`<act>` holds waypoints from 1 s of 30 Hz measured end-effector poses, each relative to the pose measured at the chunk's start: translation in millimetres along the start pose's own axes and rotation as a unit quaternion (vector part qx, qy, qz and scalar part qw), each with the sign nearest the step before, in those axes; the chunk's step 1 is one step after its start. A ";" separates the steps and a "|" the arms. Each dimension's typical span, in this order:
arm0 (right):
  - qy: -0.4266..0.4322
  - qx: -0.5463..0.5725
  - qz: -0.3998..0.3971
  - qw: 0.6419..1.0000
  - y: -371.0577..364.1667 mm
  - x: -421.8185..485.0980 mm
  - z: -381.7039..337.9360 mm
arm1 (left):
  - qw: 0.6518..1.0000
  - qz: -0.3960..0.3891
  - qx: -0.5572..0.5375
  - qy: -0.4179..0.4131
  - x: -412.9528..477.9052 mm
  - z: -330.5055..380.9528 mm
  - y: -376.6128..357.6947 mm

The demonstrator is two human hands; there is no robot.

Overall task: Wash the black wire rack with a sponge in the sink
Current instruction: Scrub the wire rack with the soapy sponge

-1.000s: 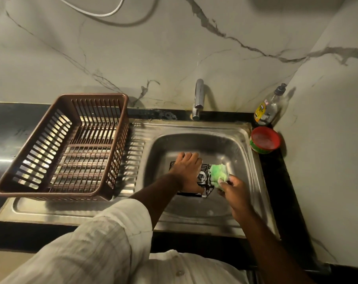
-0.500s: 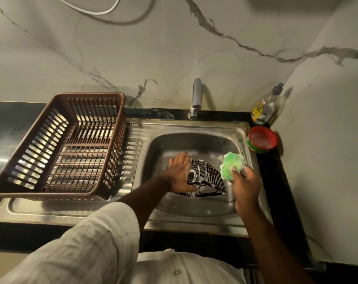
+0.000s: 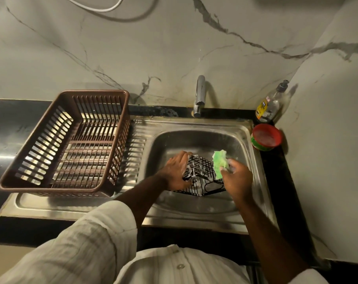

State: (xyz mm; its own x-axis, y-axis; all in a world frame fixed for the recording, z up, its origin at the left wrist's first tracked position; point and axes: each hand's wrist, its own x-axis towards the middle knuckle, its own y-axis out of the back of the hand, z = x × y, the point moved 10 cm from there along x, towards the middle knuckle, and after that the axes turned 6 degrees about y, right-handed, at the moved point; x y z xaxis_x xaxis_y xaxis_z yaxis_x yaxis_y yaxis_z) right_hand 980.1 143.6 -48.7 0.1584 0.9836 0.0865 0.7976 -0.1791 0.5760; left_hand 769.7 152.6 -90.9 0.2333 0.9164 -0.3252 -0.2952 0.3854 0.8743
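My left hand (image 3: pixel 178 171) clasps the black wire rack (image 3: pixel 202 169), tilted up in the sink (image 3: pixel 194 140) at centre frame to expose its wires. My right hand (image 3: pixel 238 179) has its grip pinched on the soapy green sponge (image 3: pixel 220 163) at the rack's right edge.

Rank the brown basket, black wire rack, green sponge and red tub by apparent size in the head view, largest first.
1. Brown basket, by far.
2. Black wire rack, partly covered by the left hand.
3. Red tub.
4. Green sponge; close to the tub and partly inside the right hand, so unsure.
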 end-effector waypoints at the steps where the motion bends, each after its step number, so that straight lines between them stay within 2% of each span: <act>1: 0.014 -0.006 -0.005 1.000 -3.5 1.5 -6.6 | 1.000 -0.010 0.008 0.004 -0.6 -0.4 -2.9; 6: 0.031 -0.069 -0.015 0.997 -22.6 8.9 -23.4 | 0.997 -0.051 0.050 0.014 -4.3 2.0 -10.6; 10: -0.029 -0.091 -0.115 0.989 -50.0 11.8 -16.6 | 0.995 -0.061 0.078 0.007 -6.3 6.8 -12.1; 11: -0.049 -0.049 -0.142 0.987 -57.7 10.3 -13.7 | 0.995 -0.055 0.081 0.005 -7.0 7.0 -11.3; 13: -0.131 0.130 -0.177 0.967 -70.4 5.4 -5.3 | 0.995 -0.042 0.087 0.002 -9.3 4.1 -8.1; 15: -0.232 0.315 -0.205 0.897 -78.0 -2.5 -1.1 | 0.994 -0.048 0.096 0.004 -12.2 -1.3 -7.4; 16: -0.252 0.353 -0.219 0.874 -77.9 -4.1 -2.6 | 0.994 -0.050 0.101 0.003 -12.8 -2.9 -7.7; 17: -0.255 0.348 -0.231 0.872 -76.2 -4.4 -3.7 | 0.993 -0.052 0.107 0.001 -13.3 -2.8 -8.3; 21: -0.198 0.203 -0.200 0.938 -72.0 3.8 5.8 | 0.993 -0.059 0.106 -0.002 -11.1 4.4 -10.9; 25: -0.080 0.024 -0.143 0.986 -59.8 15.8 -3.4 | 0.992 -0.055 0.111 -0.015 -8.4 14.1 -8.0; 28: 0.010 -0.120 -0.114 0.986 -53.7 22.2 -15.2 | 0.993 -0.033 0.111 -0.030 -6.5 25.6 -2.0; 30: 0.011 -0.172 -0.113 0.979 -55.1 23.9 -10.6 | 0.993 -0.019 0.108 -0.036 -5.9 32.5 -0.1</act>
State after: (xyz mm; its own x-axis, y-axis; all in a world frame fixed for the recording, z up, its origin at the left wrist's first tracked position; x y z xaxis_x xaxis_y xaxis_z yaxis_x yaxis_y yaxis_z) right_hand 933.7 177.2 -69.8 -0.0148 0.9981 -0.0591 0.5671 0.0571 0.8216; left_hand 798.5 143.7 -77.4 0.3080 0.8887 -0.3397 -0.0815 0.3804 0.9212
